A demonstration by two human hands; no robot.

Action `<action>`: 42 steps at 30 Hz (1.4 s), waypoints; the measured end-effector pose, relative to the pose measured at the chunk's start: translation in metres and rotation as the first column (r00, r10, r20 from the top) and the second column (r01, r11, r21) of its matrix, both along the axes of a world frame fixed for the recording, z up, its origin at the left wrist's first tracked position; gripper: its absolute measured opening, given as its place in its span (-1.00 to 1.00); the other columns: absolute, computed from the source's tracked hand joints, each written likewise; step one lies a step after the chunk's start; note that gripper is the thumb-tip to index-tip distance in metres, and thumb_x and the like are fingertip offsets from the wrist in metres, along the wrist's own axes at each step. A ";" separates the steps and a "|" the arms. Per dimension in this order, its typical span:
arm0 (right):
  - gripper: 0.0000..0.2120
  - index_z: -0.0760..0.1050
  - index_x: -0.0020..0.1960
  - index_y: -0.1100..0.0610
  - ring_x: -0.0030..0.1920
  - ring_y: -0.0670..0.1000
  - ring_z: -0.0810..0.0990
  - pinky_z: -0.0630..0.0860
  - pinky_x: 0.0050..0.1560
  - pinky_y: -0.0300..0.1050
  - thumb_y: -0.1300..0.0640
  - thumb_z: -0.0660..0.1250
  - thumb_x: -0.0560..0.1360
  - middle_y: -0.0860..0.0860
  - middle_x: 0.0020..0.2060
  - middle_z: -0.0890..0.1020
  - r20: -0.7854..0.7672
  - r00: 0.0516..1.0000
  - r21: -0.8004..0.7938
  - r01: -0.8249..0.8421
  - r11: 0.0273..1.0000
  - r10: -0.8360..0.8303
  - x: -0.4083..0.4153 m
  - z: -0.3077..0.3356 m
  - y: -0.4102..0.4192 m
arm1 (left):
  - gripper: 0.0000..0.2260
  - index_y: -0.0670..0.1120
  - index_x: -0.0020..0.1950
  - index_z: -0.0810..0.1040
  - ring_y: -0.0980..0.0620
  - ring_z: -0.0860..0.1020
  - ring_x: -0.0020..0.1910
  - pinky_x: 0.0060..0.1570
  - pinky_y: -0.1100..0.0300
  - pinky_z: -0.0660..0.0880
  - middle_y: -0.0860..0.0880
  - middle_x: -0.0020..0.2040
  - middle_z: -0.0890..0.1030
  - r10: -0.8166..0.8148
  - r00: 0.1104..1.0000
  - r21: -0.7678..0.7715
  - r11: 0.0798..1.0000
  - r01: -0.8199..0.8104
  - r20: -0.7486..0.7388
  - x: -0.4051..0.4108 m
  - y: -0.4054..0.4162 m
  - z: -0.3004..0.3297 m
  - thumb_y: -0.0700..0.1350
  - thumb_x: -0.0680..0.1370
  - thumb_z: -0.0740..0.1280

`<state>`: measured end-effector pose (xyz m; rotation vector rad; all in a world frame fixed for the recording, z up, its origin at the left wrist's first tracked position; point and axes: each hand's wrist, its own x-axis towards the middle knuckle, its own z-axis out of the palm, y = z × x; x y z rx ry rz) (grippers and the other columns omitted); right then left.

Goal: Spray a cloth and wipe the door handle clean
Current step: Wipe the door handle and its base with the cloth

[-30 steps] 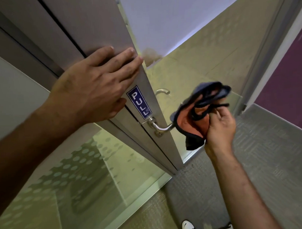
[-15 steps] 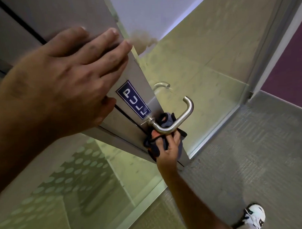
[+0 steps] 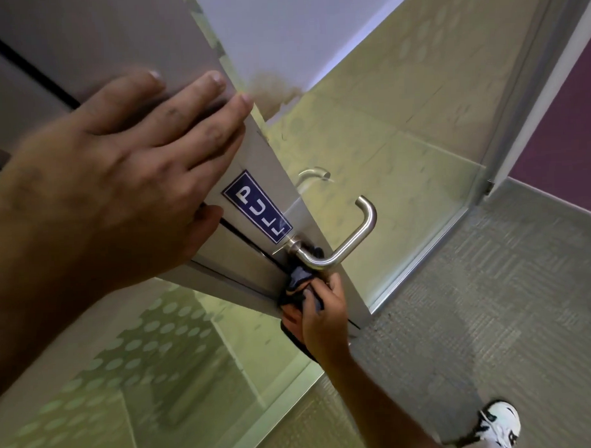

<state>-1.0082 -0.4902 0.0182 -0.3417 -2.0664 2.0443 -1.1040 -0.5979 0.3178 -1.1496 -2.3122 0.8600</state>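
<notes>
Dark cloth (image 3: 301, 284) (bunched) in right grip (image 3: 319, 318) beneath steel handle (image 3: 350, 243); left grip (image 3: 118, 183) flat, empty

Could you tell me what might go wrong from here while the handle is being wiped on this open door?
1. The cloth is bunched low at the handle base, so the outer bend and tip may go unwiped.
2. The left hand lies flat near the door edge; if the door swings, its fingertips could get caught.
3. Pushing with the right hand could swing the door, since only a flat palm steadies it.
</notes>
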 end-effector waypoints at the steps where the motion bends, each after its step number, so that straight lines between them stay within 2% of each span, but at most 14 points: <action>1: -0.67 0.59 -0.13 -0.11 -0.04 0.00 0.65 0.65 -0.03 -0.12 0.29 0.23 0.54 0.15 -0.01 0.54 0.050 0.998 -0.132 0.050 0.990 -0.044 -0.001 0.008 0.000 | -0.27 -0.22 0.67 0.10 -0.15 -0.04 0.73 0.58 -0.39 0.15 -0.11 0.75 0.02 -0.002 1.000 0.002 1.000 0.002 0.001 -0.001 -0.001 -0.001 0.08 0.56 0.12; 3: -0.68 0.60 -0.07 0.00 -0.03 0.08 0.67 0.62 -0.01 -0.14 0.37 0.21 0.58 0.19 -0.06 0.64 0.209 0.968 -0.433 0.220 0.874 -0.140 -0.007 0.012 0.008 | -0.26 -0.21 0.68 0.09 -0.13 -0.06 0.74 0.59 -0.37 0.14 -0.09 0.75 0.01 -0.017 1.000 -0.004 1.000 0.017 0.006 -0.003 -0.003 -0.001 0.10 0.56 0.11; 6: -0.63 0.65 0.06 0.00 0.14 0.25 0.68 0.62 0.17 0.14 0.32 0.13 0.67 0.14 0.06 0.73 0.349 0.927 -0.733 0.360 0.576 -0.135 -0.016 0.020 0.016 | -0.24 -0.22 0.68 0.10 -0.15 -0.03 0.74 0.61 -0.34 0.09 -0.10 0.75 0.02 -0.028 1.000 -0.046 0.999 0.028 -0.009 -0.005 -0.005 0.002 0.12 0.55 0.11; 11: -0.64 0.61 0.16 -0.09 0.26 0.17 0.64 0.54 0.34 0.18 0.15 0.11 0.54 0.14 0.20 0.67 0.268 0.963 -0.708 0.206 0.676 -0.012 -0.016 0.031 0.012 | -0.27 -0.25 0.66 0.13 -0.20 0.01 0.72 0.59 -0.37 0.12 -0.15 0.74 0.06 -0.010 1.000 -0.044 0.999 0.010 0.003 -0.002 -0.002 0.003 0.11 0.57 0.09; 15: -0.67 0.61 0.21 0.07 0.20 0.27 0.64 0.54 0.29 0.19 0.09 0.15 0.57 0.28 0.16 0.64 0.170 0.976 -0.859 0.080 0.505 0.134 -0.008 0.028 0.027 | -0.27 -0.25 0.67 0.13 -0.20 0.00 0.73 0.62 -0.34 0.07 -0.16 0.74 0.06 0.000 1.000 -0.048 0.999 -0.001 -0.018 -0.002 -0.001 0.003 0.11 0.58 0.08; 18: -0.63 0.51 0.35 0.11 0.11 0.23 0.65 0.58 0.14 0.13 0.10 0.26 0.56 0.24 0.13 0.63 0.255 0.921 -0.868 0.085 0.489 0.294 -0.004 0.041 0.036 | -0.26 -0.24 0.67 0.13 -0.17 -0.05 0.73 0.64 -0.27 -0.04 -0.14 0.75 0.02 -0.012 0.999 -0.070 0.997 0.009 -0.040 -0.001 -0.001 0.004 0.13 0.57 0.06; 23: -0.75 0.70 -0.05 0.18 -0.18 0.18 0.69 0.66 -0.06 0.06 0.07 0.41 0.36 0.19 -0.16 0.68 0.273 0.904 -0.912 0.134 0.387 0.331 -0.002 0.062 0.085 | -0.25 -0.26 0.67 0.09 -0.19 -0.01 0.73 0.63 -0.15 -0.23 -0.16 0.74 0.02 -0.026 0.997 -0.123 0.992 0.016 -0.074 0.002 0.002 0.008 0.15 0.58 0.00; 26: -0.78 0.67 0.06 0.22 -0.06 0.19 0.64 0.59 0.15 0.10 0.17 0.38 0.46 0.18 -0.10 0.67 0.334 0.929 -0.809 0.198 0.553 0.157 -0.035 0.071 0.130 | -0.27 -0.26 0.66 0.12 -0.17 0.04 0.71 0.63 -0.11 -0.24 -0.16 0.74 0.05 -0.028 0.995 -0.130 0.991 0.015 -0.096 0.004 0.005 0.010 0.14 0.58 -0.01; 29: -0.88 0.72 -0.12 0.12 -0.19 0.10 0.67 0.62 -0.09 -0.02 0.14 0.40 0.48 0.10 -0.23 0.74 0.288 0.956 -0.546 0.117 0.830 0.055 -0.079 0.092 0.167 | -0.28 -0.26 0.66 0.14 -0.18 0.07 0.71 0.64 -0.17 -0.11 -0.16 0.73 0.07 -0.028 0.994 -0.137 0.990 0.013 -0.105 0.005 0.007 0.010 0.13 0.58 -0.01; 31: -0.84 0.71 -0.04 0.03 -0.25 -0.07 0.70 0.63 -0.21 -0.20 0.09 0.35 0.51 -0.04 -0.22 0.78 0.183 0.973 -0.262 -0.086 0.961 0.137 -0.105 0.109 0.179 | -0.28 -0.25 0.66 0.12 -0.17 0.07 0.71 0.61 -0.21 -0.05 -0.17 0.73 0.09 -0.019 0.994 -0.134 0.991 0.005 -0.104 0.006 0.008 0.010 0.13 0.59 -0.02; 33: -0.81 0.63 0.02 -0.06 -0.29 -0.14 0.68 0.56 -0.31 -0.27 0.05 0.26 0.54 -0.10 -0.25 0.75 0.201 0.952 0.150 -0.263 0.953 0.230 -0.121 0.118 0.184 | -0.28 -0.26 0.66 0.13 -0.17 0.07 0.70 0.61 -0.21 -0.05 -0.17 0.72 0.10 -0.012 0.996 -0.132 0.991 0.000 -0.092 0.006 0.010 0.011 0.13 0.59 -0.03; 35: -0.86 0.59 0.01 -0.11 -0.22 -0.05 0.66 0.56 -0.23 -0.13 -0.05 0.30 0.49 -0.07 -0.20 0.70 0.259 0.930 0.378 -0.346 0.858 0.261 -0.124 0.117 0.191 | -0.29 -0.26 0.66 0.14 -0.17 0.08 0.70 0.62 -0.22 -0.05 -0.18 0.72 0.12 -0.006 0.995 -0.138 0.990 -0.007 -0.097 0.008 0.010 0.012 0.13 0.60 -0.02; 39: -0.75 0.60 -0.01 -0.18 -0.10 0.00 0.66 0.56 -0.05 -0.03 -0.22 0.40 0.35 -0.05 -0.12 0.69 0.337 0.819 0.400 -0.571 0.717 0.464 -0.112 0.105 0.203 | -0.31 -0.27 0.65 0.16 -0.18 0.13 0.68 0.60 -0.21 -0.01 -0.20 0.70 0.18 -0.005 0.995 -0.130 0.991 -0.008 -0.098 0.013 0.014 0.014 0.11 0.61 -0.03; 42: -0.73 0.65 -0.07 -0.05 -0.10 0.13 0.72 0.63 -0.02 0.07 -0.16 0.40 0.33 0.04 -0.15 0.75 0.346 0.812 0.236 -0.560 0.794 0.470 -0.119 0.096 0.202 | -0.32 -0.26 0.64 0.19 -0.19 0.15 0.68 0.58 -0.20 0.01 -0.19 0.70 0.19 0.014 0.995 -0.149 0.988 -0.029 -0.098 0.017 0.018 0.019 0.10 0.60 0.00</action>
